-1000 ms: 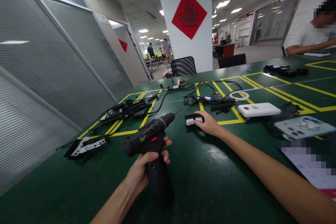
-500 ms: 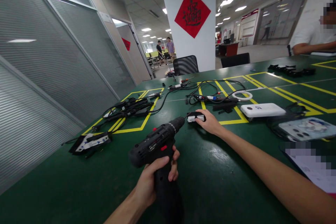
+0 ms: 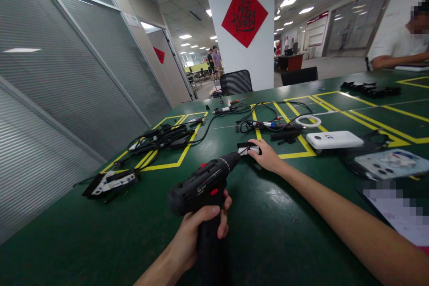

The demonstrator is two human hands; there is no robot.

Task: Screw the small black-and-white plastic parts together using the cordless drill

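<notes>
Left hand point(image 3: 190, 233) wrapped round drill point(image 3: 201, 187) grip, fingers closed. Bit point(image 3: 244, 150) at the block point(image 3: 254, 148) (can't tell if touching). Right hand point(image 3: 267, 155) fingers part-curled, gripping block's right end on table point(image 3: 275, 232), left of white box point(image 3: 335, 140).

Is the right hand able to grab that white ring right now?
Probably not: the right hand holds a small black-and-white part. If it let go, it could likely reach over, since nothing seems to cover the white ring.
</notes>
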